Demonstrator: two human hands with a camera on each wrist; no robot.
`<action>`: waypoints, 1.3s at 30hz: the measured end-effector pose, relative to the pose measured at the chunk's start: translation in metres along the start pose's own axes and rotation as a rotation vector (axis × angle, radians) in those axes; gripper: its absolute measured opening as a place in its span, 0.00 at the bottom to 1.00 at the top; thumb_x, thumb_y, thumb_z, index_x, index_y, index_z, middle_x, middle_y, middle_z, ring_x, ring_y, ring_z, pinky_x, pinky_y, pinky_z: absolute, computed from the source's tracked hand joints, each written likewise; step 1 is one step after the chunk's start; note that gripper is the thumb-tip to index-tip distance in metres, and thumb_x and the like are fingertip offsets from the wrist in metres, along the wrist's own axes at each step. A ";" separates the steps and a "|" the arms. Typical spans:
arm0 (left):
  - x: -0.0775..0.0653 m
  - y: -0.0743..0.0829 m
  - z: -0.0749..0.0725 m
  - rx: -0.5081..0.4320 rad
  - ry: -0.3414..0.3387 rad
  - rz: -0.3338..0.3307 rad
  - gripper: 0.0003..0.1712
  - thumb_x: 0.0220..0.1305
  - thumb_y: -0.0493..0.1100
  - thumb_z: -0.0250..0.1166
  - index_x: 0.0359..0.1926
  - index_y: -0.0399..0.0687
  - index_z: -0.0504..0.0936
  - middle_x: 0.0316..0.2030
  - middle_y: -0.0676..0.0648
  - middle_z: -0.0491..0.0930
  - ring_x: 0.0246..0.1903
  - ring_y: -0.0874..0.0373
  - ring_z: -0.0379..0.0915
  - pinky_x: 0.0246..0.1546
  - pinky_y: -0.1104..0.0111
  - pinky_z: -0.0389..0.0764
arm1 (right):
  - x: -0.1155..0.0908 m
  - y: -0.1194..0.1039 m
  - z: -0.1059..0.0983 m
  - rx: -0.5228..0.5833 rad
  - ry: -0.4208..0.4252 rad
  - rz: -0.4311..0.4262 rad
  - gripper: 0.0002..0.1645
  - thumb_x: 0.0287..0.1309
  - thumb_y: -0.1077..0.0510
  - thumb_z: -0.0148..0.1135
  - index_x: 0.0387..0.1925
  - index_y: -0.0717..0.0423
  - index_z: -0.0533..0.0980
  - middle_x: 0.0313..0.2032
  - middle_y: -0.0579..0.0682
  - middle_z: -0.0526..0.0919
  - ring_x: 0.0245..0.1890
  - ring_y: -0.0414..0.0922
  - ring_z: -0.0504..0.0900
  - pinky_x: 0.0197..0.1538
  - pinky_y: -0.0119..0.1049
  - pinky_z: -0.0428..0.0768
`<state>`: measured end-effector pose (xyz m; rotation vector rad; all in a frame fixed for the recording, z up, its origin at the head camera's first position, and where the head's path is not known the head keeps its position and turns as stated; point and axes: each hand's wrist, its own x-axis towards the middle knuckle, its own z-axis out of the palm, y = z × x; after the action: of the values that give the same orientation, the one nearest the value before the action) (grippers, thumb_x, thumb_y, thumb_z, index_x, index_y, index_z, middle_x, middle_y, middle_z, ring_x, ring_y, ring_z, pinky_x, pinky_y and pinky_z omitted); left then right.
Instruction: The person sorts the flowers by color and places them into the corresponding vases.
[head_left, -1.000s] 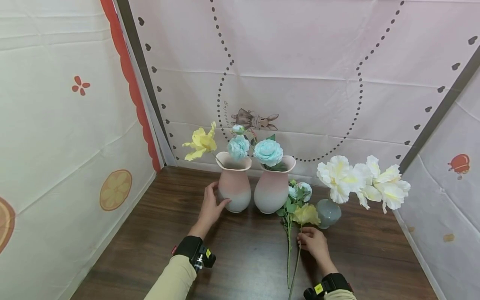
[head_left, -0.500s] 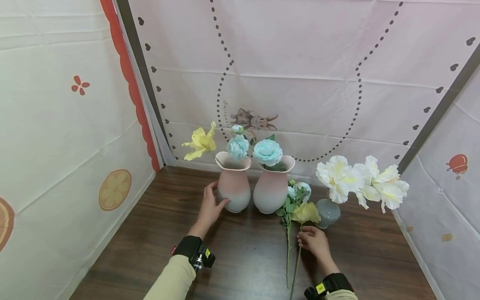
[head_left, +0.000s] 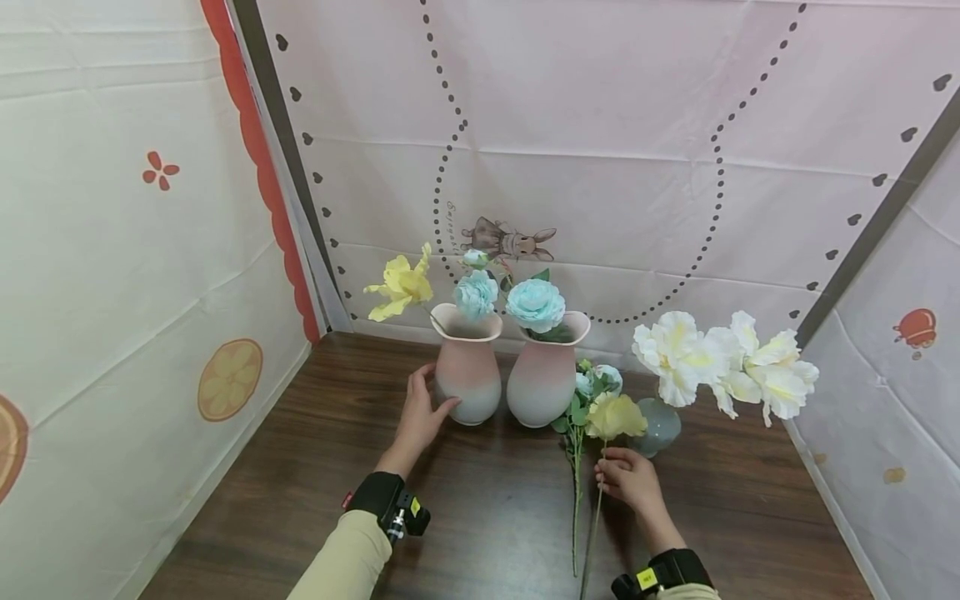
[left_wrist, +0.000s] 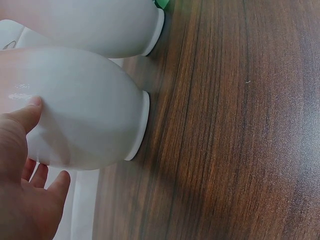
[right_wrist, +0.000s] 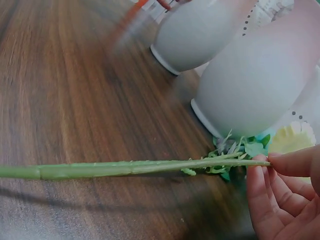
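Note:
My left hand [head_left: 420,414] holds the side of the left vase [head_left: 469,379], pink above and pale grey below. In the left wrist view the thumb [left_wrist: 32,112] lies on the vase's front and the fingers reach around its side. A yellow flower [head_left: 401,287] and a light blue flower [head_left: 477,294] stand in that vase. My right hand [head_left: 628,482] pinches the thin green stem [right_wrist: 150,167] of another yellow flower [head_left: 615,416] between thumb and fingers. The stem slants down toward the front, and its bloom overlaps the small grey-blue vase [head_left: 660,425].
A second pink-and-grey vase [head_left: 543,382] with a light blue flower [head_left: 536,305] stands beside the first. A leafy stem with light blue blooms [head_left: 581,408] lies right of it. Large white flowers [head_left: 678,360] rise from the small vase. Printed cloth walls [head_left: 600,167] enclose the table [head_left: 487,517].
The yellow flower in my right hand has risen slightly, its bloom shifting up and a little right. My left hand has stayed on the vase.

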<state>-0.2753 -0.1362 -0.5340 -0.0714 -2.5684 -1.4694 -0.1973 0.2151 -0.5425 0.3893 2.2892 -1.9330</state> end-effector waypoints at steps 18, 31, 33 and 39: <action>0.000 0.000 0.000 -0.006 -0.011 -0.010 0.43 0.67 0.44 0.67 0.72 0.41 0.51 0.70 0.37 0.55 0.72 0.41 0.57 0.72 0.50 0.67 | -0.006 -0.020 -0.003 0.082 -0.004 -0.033 0.22 0.69 0.67 0.54 0.61 0.74 0.66 0.31 0.45 0.85 0.28 0.34 0.82 0.33 0.25 0.85; 0.000 -0.001 0.001 -0.005 -0.003 -0.011 0.43 0.66 0.44 0.67 0.72 0.41 0.51 0.70 0.37 0.56 0.73 0.40 0.57 0.73 0.50 0.67 | -0.008 -0.039 -0.006 0.095 -0.012 -0.095 0.23 0.70 0.67 0.54 0.62 0.73 0.66 0.31 0.44 0.85 0.29 0.33 0.83 0.35 0.25 0.85; -0.001 -0.001 0.000 -0.005 -0.003 -0.014 0.43 0.67 0.44 0.67 0.72 0.41 0.51 0.70 0.37 0.55 0.73 0.40 0.56 0.73 0.50 0.67 | -0.009 -0.041 -0.006 0.100 -0.014 -0.094 0.23 0.70 0.67 0.54 0.63 0.72 0.65 0.31 0.44 0.85 0.29 0.34 0.83 0.35 0.25 0.86; -0.001 0.000 0.000 -0.010 -0.006 -0.012 0.43 0.67 0.43 0.67 0.72 0.41 0.51 0.70 0.37 0.55 0.73 0.40 0.56 0.73 0.50 0.67 | -0.011 -0.049 -0.006 0.111 -0.031 -0.104 0.24 0.71 0.65 0.54 0.63 0.71 0.64 0.31 0.43 0.85 0.30 0.33 0.83 0.36 0.26 0.86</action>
<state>-0.2742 -0.1365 -0.5346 -0.0627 -2.5712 -1.4879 -0.1998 0.2122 -0.4920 0.2541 2.2311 -2.1064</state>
